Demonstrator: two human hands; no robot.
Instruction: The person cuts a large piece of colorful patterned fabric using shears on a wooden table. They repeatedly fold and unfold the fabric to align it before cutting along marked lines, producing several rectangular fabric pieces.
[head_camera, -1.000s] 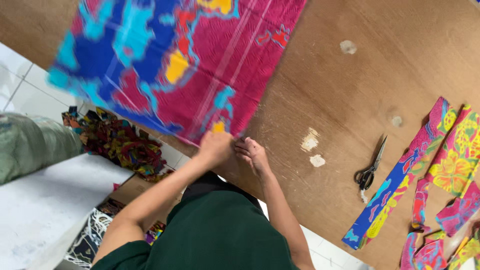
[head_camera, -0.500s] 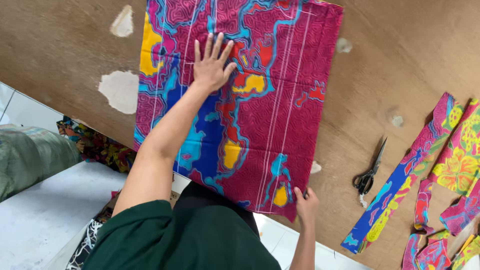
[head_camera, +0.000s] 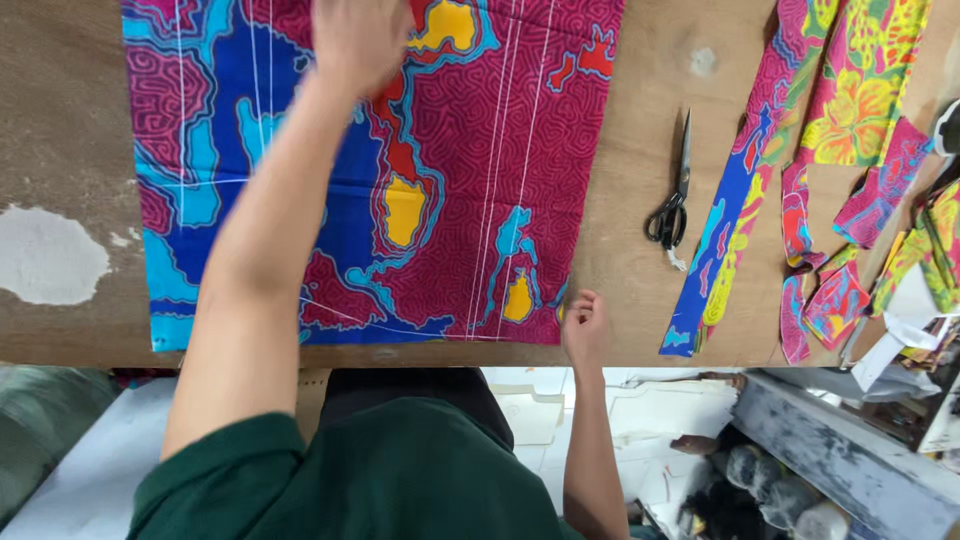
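A large printed cloth (head_camera: 420, 170), magenta with blue, cyan and yellow patches and thin white lines running across it, lies spread flat over the upper left and middle of the frame on a worn wooden table (head_camera: 620, 230). The person's left hand (head_camera: 358, 40) reaches far up onto it near the top edge; it is blurred, and I cannot tell whether the fingers press flat or pinch the fabric. The right hand (head_camera: 584, 325) sits at the cloth's lower right corner, by the table's near edge, fingers curled in, seemingly pinching that corner, though the grip itself is hard to make out.

To my eye the cloth is being laid out and smoothed. Doing it well means anchoring the near corner firmly while the far hand sweeps outward, so wrinkles run off the edge instead of bunching, and keeping the bottom hem square to the table edge.

Counting: one large cloth; one pair of black-handled scissors (head_camera: 672, 190) lying closed just right of it, apart from the fabric; one long blue-and-pink cut strip (head_camera: 735, 200) right of the scissors; and a cluster of several smaller bright offcuts (head_camera: 860, 110) at the right edge, overlapping too much to number exactly. One pale patch (head_camera: 50, 255) mars the table at far left.
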